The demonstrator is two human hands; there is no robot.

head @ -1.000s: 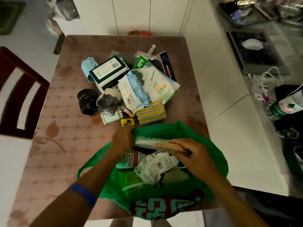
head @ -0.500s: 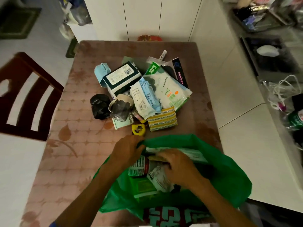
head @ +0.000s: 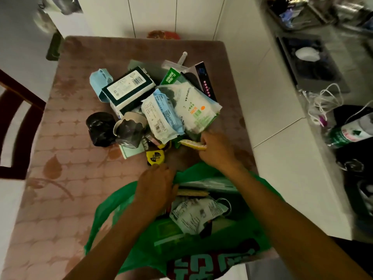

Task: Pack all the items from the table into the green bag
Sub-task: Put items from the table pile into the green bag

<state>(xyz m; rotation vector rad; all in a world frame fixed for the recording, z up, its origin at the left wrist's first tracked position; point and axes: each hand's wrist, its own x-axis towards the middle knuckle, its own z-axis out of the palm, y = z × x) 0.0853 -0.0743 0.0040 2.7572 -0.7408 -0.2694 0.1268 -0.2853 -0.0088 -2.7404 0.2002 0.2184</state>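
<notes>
Packet (head: 192, 144), yellow striped, pinched by right hand (head: 217, 150) at the pile's near edge.
Long axis crosswise, sticking leftward from fingers; green bag (head: 201, 235) lies nearward, left hand (head: 156, 186) gripping its rim.

A home: patterned dining table (head: 60, 188), wooden chair (head: 18, 126), white cabinets (head: 153, 15).

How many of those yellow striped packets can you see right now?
2. One yellow striped packet is pinched in the right hand at the pile's near edge; the other lies inside the green bag. More may be hidden.
</notes>
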